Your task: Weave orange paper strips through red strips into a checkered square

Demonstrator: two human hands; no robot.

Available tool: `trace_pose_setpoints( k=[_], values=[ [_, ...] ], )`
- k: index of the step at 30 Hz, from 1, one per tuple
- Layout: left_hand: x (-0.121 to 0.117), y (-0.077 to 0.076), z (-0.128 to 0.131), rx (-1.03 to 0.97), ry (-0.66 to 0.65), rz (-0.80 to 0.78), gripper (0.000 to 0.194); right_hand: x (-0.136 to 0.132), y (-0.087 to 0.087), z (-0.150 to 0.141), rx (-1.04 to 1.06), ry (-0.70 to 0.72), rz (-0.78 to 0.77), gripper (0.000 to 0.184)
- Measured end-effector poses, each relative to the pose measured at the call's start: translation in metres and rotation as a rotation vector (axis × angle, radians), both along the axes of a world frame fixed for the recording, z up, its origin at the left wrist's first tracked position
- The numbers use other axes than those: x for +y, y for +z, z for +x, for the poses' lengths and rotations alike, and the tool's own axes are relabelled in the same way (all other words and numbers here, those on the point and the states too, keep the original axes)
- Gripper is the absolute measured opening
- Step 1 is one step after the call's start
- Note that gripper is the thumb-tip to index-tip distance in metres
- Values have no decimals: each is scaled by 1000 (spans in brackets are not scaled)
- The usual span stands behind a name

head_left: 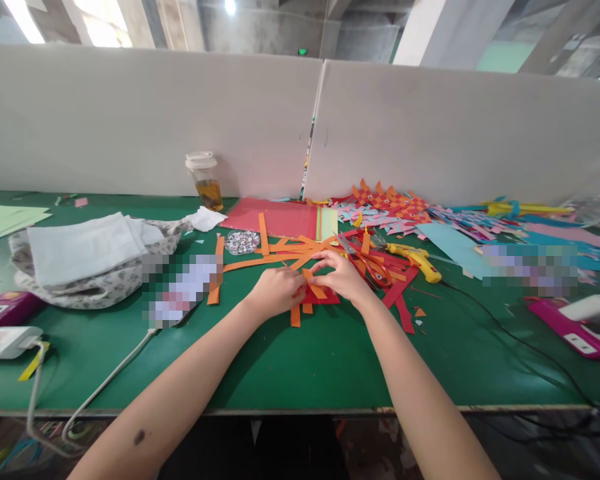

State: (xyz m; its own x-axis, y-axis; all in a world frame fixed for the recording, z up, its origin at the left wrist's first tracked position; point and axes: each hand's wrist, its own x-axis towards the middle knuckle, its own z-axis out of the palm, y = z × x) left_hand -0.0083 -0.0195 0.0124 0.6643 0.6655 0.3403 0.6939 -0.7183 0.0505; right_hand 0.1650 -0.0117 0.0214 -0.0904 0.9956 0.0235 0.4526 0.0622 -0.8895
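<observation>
In the middle of the table, my left hand (pixel 276 292) has its fingers curled over orange paper strips (pixel 295 315). My right hand (pixel 347 279) is bent with thumb and index finger closing on an orange strip (pixel 320 291), above a red paper piece (pixel 333 299). The fingertips of both hands come close together there, and they hide part of the strips. More orange strips (pixel 250 262) fan out beyond my hands. Red-handled scissors (pixel 379 272) lie just right of my right hand, among red strips (pixel 405 313).
A yellow glue gun (pixel 417 261) with a black cord lies at right. Behind are woven orange-red paper pieces (pixel 387 200) and a lidded cup (pixel 207 181). At left lie a phone (pixel 185 293), a patterned cloth bag (pixel 100 283) and a power strip (pixel 10 310). A partition (pixel 155 120) stands behind.
</observation>
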Motion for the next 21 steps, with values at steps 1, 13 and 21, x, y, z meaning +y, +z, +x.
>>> trace_pose_setpoints(
  k=[1, 13, 21],
  values=[
    [0, 0, 0, -21, 45, -29, 15, 1, -1, 2, -3, 10, 3, 44],
    [6, 1, -7, -283, 193, -249, 13, 1, -4, 7, -65, 114, -80, 35],
    [1, 9, -7, -403, 94, -311, 30, 4, -6, 4, -139, 39, -13, 24]
  ],
)
